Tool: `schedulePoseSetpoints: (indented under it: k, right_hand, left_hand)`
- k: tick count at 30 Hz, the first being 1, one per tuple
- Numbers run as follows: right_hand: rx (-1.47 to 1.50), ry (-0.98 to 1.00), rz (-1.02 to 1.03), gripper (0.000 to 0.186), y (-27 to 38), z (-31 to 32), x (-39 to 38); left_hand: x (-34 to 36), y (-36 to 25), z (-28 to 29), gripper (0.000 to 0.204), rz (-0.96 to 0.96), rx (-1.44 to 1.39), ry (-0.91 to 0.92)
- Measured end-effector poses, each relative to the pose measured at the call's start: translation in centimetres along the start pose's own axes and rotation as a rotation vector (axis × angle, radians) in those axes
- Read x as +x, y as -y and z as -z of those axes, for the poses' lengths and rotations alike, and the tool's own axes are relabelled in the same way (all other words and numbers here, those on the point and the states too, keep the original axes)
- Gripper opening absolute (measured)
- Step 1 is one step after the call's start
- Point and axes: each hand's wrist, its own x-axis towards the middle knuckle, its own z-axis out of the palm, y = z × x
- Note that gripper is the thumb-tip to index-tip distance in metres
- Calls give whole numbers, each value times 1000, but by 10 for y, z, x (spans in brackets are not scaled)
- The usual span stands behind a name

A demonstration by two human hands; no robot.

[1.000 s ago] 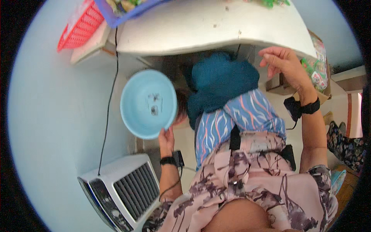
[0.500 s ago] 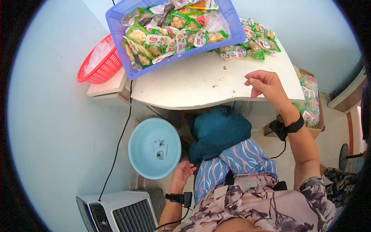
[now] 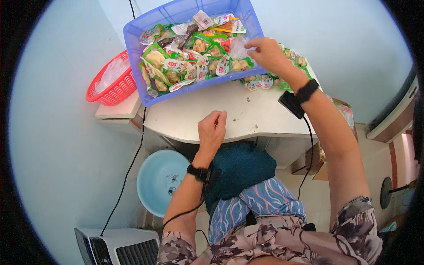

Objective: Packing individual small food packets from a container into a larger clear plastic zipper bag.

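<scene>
A blue-purple plastic crate [image 3: 207, 84] stands tilted in view on the white table, full of sealed food packets [image 3: 176, 65] with green edges and pale or brown contents. My right hand [image 3: 268, 54] is over the crate's right wall. Its bent fingertips are a little apart, beside a crumpled clear plastic bag [image 3: 238, 47] inside; whether they touch it is hard to tell. My left hand [image 3: 212, 130] hovers above the table's front edge, fingers curled in with nothing visible in them.
More packets [image 3: 258, 83] lie on the white table [image 3: 207, 100] right of the crate. A red basket [image 3: 112, 90] with clear plastic stands left. Below are a light-blue basin [image 3: 154, 176], a white air cooler [image 3: 119, 240] and a box [image 3: 342, 110] of packets. Black cables run from my wrists.
My right hand has moved up and left from the table's right side to the crate. My left hand has risen from beside the basin to the table's edge, its fingers curling in.
</scene>
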Motion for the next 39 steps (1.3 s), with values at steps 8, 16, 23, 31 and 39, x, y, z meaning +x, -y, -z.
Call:
schedulePoseSetpoints:
  k: [8,16,23,31,39]
  right_hand:
    - [-545,204,190,26,-21,-49,53]
    - [-702,148,232,14,-53,-68,65]
    - [-142,-95,323,16,0,-27,18]
    - [79,409,-356,24,37,76,-307]
    - [1103,40,-2273,78,84,135,-595]
  left_hand:
    - [14,27,-19,28,214,-115,-43]
    - [15,28,-22,29,151,2,-21]
    - [20,32,-21,27,114,-62,-26]
    - [18,52,-24,21,19,51,59]
    - [15,21,4,20,151,25,13]
